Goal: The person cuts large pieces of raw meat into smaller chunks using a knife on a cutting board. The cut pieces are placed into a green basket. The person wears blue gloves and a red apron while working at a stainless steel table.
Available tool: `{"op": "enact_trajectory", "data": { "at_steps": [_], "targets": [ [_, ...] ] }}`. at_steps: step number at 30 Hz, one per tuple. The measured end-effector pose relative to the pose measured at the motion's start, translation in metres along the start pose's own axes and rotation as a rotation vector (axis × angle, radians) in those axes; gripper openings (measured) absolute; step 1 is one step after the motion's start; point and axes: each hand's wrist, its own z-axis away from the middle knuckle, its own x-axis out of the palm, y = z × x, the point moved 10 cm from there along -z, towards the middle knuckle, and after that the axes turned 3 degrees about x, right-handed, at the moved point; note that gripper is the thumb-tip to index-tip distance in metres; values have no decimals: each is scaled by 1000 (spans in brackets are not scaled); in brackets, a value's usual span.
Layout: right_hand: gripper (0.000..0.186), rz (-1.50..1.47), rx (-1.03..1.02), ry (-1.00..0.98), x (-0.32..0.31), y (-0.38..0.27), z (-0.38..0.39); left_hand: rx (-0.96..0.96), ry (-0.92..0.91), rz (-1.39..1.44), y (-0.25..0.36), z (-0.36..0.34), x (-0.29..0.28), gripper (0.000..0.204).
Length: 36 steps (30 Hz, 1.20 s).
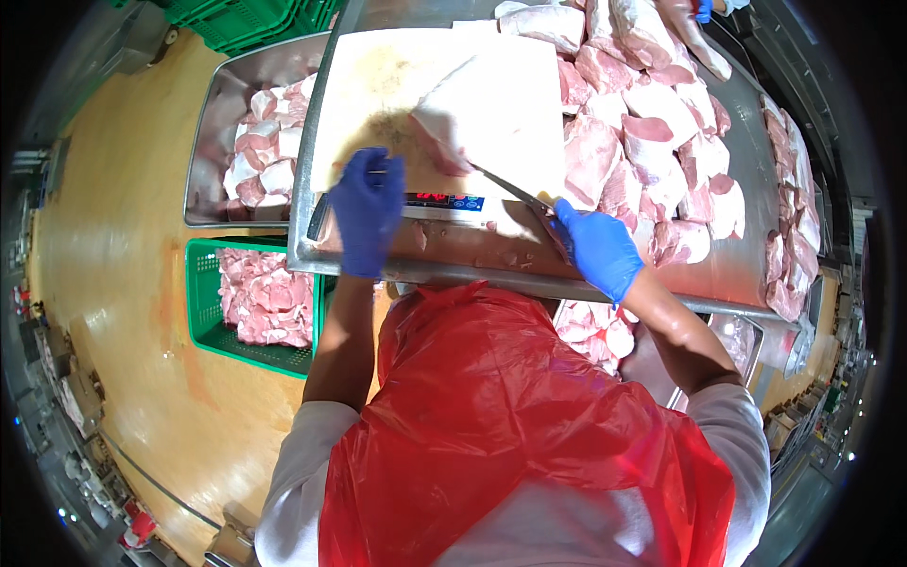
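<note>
Blue-gloved right hand (597,248) gripped a knife (515,192) by its handle, fingers wrapped tight, blade tip at the large pale meat slab (496,109) lying on the white cutting board (378,90). Blue-gloved left hand (366,210) hung at the board's near edge, fingers together, pointing down, over a scale display (444,200). Cut meat pieces (661,142) were heaped on the steel table (737,255) beside the board; a green crate (203,302) of meat stood below left.
</note>
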Motion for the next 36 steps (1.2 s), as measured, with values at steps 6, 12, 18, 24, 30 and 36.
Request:
{"op": "enact_trajectory", "data": {
  "at_steps": [6,12,18,24,30,36],
  "targets": [
    [17,-227,-27,260,-30,1,-20,-62,185,2,7,9,58,32],
    [17,-401,-253,275,-15,-75,-81,-310,203,411,-57,26,61,21],
    [28,-161,-159,90,5,-74,-79,-318,123,359,-61,29,63,15],
    [26,206,-99,-184,7,37,-4,-441,125,615,-102,44,-6,17],
    [18,-332,94,155,-34,75,1,-609,-9,-360,-278,109,-255,33],
    [34,-968,41,306,-53,43,-126,-103,-102,30,-112,2,-101,50]
  ]
}}
